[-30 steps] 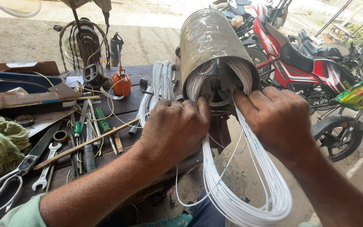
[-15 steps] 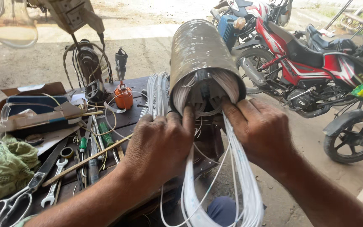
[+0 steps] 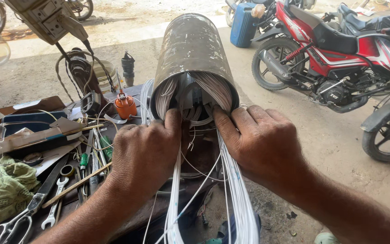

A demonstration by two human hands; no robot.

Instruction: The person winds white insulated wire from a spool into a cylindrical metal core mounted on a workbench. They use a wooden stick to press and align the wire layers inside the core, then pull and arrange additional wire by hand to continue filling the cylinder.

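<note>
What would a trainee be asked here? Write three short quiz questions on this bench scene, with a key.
1. True or false: both hands rest at the open end of the metal cylinder.
2. What hangs down from the cylinder's mouth between the hands?
A. white wire bundles
B. a chain
C. a cloth strip
3. Which tool lies at the bench's near left corner?

Key:
1. True: the left hand and the right hand both press at its rim.
2. A: the white wire bundles.
3. The scissors, beside a spanner and a green cloth.

Left hand (image 3: pixel 146 151) and right hand (image 3: pixel 262 142) side by side, fingers curled.
</note>
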